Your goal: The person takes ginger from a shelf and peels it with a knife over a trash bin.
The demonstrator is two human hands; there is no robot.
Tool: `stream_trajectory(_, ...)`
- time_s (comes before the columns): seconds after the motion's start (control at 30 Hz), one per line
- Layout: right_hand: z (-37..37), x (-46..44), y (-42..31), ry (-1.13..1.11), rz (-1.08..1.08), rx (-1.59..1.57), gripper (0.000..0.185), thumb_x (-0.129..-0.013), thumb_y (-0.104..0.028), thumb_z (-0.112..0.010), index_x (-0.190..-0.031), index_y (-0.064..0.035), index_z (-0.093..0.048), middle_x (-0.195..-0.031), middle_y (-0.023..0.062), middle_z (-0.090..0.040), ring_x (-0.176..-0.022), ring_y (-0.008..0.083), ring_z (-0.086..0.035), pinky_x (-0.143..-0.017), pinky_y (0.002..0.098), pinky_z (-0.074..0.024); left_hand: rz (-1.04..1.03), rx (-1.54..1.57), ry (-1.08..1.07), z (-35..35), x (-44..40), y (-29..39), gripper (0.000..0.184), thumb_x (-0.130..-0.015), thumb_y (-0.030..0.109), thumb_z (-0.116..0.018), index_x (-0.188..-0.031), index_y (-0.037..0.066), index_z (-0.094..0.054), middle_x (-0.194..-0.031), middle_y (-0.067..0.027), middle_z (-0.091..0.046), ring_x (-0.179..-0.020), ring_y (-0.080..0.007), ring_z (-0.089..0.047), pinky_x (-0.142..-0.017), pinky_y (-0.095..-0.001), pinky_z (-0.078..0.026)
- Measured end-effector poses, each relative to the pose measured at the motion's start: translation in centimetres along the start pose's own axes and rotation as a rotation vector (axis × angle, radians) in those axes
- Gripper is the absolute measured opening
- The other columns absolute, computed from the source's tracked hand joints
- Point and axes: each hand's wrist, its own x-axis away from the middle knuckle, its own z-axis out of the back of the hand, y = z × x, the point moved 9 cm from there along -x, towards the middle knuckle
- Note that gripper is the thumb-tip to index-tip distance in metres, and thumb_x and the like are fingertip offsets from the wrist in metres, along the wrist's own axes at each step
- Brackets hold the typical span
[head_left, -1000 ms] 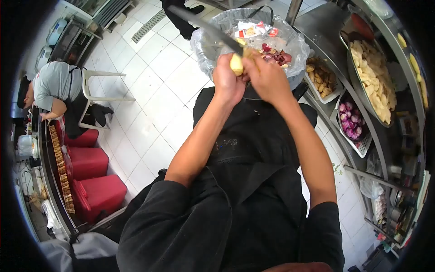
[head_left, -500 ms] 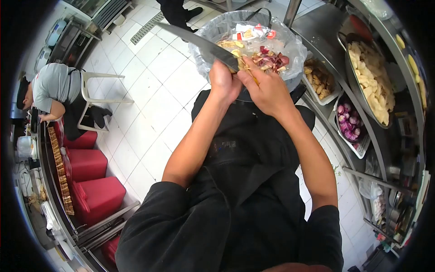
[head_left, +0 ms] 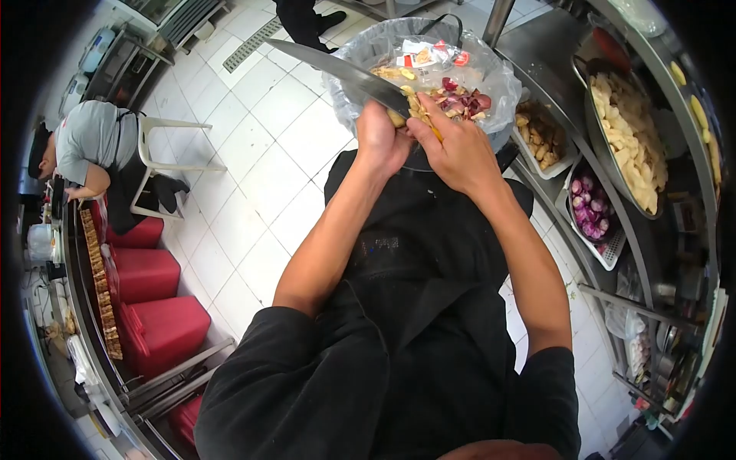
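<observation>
My right hand [head_left: 454, 149] is closed round the handle of a large knife [head_left: 337, 71], whose blade points up and to the left. Close against it, my left hand [head_left: 379, 139] grips a piece of ginger [head_left: 396, 119], mostly hidden behind the blade and fingers. Both hands are over the near rim of a bin lined with a clear plastic bag [head_left: 498, 80]. Inside the bin lie reddish-purple peels [head_left: 462, 101], yellowish scraps and a red and white wrapper [head_left: 429, 55].
On the right, metal shelving [head_left: 537, 46] holds a basket of unpeeled ginger [head_left: 543, 136], a basket of purple onions [head_left: 590, 207] and a wok of pale slices [head_left: 627, 142]. At left, a person [head_left: 92, 149] leans near a white chair [head_left: 149, 165] and red bins [head_left: 165, 326].
The knife blade has dropped lower and my right hand has come down beside my left since the earliest frame. The ginger piece is now more hidden behind the blade.
</observation>
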Motion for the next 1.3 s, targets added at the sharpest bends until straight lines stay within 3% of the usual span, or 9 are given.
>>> stream_trajectory(0.17,0.4,-1.3,3.3,-0.097,-0.217,0.100,0.056,-0.096,-0.045,-0.049,-0.130,-0.0011,-0.056,-0.083,0.0284,-0.067,-0.084,0.0454,-0.066,-0.080,0.0505,-0.0504,0.071,-0.071,-0.118,-0.8,1.0,-0.2,0.026,-0.096,0.022,-0.040,-0.100,0.001,-0.055,-0.087,-0.0095,-0.058,-0.065,-0.0162,-0.049,-0.055,-0.0285,-0.036)
stream_trajectory(0.27,1.2,-1.1,4.3,-0.061,-0.264,0.046,0.056,-0.096,-0.044,-0.048,-0.131,-0.0006,-0.056,-0.090,0.0296,-0.066,-0.092,0.0456,-0.064,-0.085,0.0490,-0.0493,0.054,-0.107,-0.011,-1.2,1.9,0.3,0.025,-0.096,0.022,-0.040,-0.096,0.002,-0.054,-0.081,-0.0081,-0.055,-0.061,-0.0149,-0.045,-0.055,-0.0289,-0.036)
stream_trajectory(0.47,0.8,0.3,0.9,-0.073,-0.122,-0.103,0.057,-0.096,-0.046,-0.048,-0.131,-0.0006,-0.056,-0.099,0.0282,-0.067,-0.098,0.0453,-0.063,-0.091,0.0475,-0.0477,-0.066,-0.205,0.123,0.4,0.9,1.1,0.028,-0.097,0.025,-0.040,-0.100,0.001,-0.056,-0.093,-0.0101,-0.062,-0.074,-0.0187,-0.057,-0.060,-0.0330,-0.042)
stream_trajectory(0.6,0.3,0.9,-0.1,-0.082,-0.082,-0.075,0.058,-0.096,-0.048,-0.048,-0.130,-0.0015,-0.056,-0.096,0.0265,-0.068,-0.093,0.0448,-0.065,-0.086,0.0481,-0.0496,-0.125,-0.160,0.166,0.3,1.0,1.4,0.033,-0.098,0.027,-0.041,-0.111,0.001,-0.057,-0.107,-0.0123,-0.063,-0.097,-0.0235,-0.062,-0.085,-0.0359,-0.049)
stream_trajectory(0.7,0.1,1.0,-0.1,-0.077,-0.077,-0.070,0.058,-0.096,-0.048,-0.048,-0.131,-0.0018,-0.056,-0.094,0.0259,-0.068,-0.092,0.0444,-0.065,-0.084,0.0483,-0.0503,-0.145,-0.198,0.175,0.5,0.7,1.3,0.035,-0.101,0.036,-0.036,-0.108,0.007,-0.056,-0.091,-0.0047,-0.062,-0.076,-0.0151,-0.060,-0.057,-0.0291,-0.046)
stream_trajectory(1.0,-0.2,0.8,0.1,-0.102,-0.130,-0.034,0.058,-0.096,-0.047,-0.049,-0.130,-0.0003,-0.056,-0.088,0.0264,-0.068,-0.089,0.0445,-0.065,-0.083,0.0497,-0.0503,-0.233,-0.207,0.120,-0.6,0.9,2.0,0.029,-0.101,0.029,-0.037,-0.107,0.006,-0.054,-0.097,-0.0058,-0.061,-0.081,-0.0150,-0.059,-0.064,-0.0287,-0.048)
stream_trajectory(1.1,-0.3,0.2,1.1,-0.109,-0.181,-0.036,0.058,-0.096,-0.046,-0.047,-0.127,0.0011,-0.057,-0.091,0.0281,-0.067,-0.092,0.0453,-0.064,-0.085,0.0504,-0.0492,-0.265,-0.307,0.106,0.1,1.1,2.1,0.027,-0.098,0.024,-0.039,-0.110,0.004,-0.053,-0.099,-0.0110,-0.061,-0.086,-0.0220,-0.061,-0.070,-0.0371,-0.050)
stream_trajectory(1.23,-0.5,-1.2,5.8,-0.082,-0.333,-0.061,0.057,-0.098,-0.046,-0.042,-0.124,0.0017,-0.059,-0.097,0.0299,-0.065,-0.098,0.0462,-0.062,-0.088,0.0511,-0.0467,-0.199,-0.372,0.016,-0.4,1.9,1.9,0.025,-0.099,0.023,-0.039,-0.110,0.004,-0.050,-0.089,-0.0101,-0.055,-0.069,-0.0196,-0.055,-0.057,-0.0321,-0.041)
stream_trajectory(1.3,-0.7,-1.3,6.6,-0.129,-0.419,-0.144,0.058,-0.098,-0.049,-0.040,-0.123,0.0003,-0.060,-0.104,0.0299,-0.064,-0.104,0.0472,-0.059,-0.091,0.0501,-0.0447,-0.189,-0.280,0.013,-0.1,1.6,2.2,0.024,-0.100,0.022,-0.041,-0.112,0.003,-0.049,-0.091,-0.0106,-0.056,-0.073,-0.0202,-0.056,-0.062,-0.0331,-0.044)
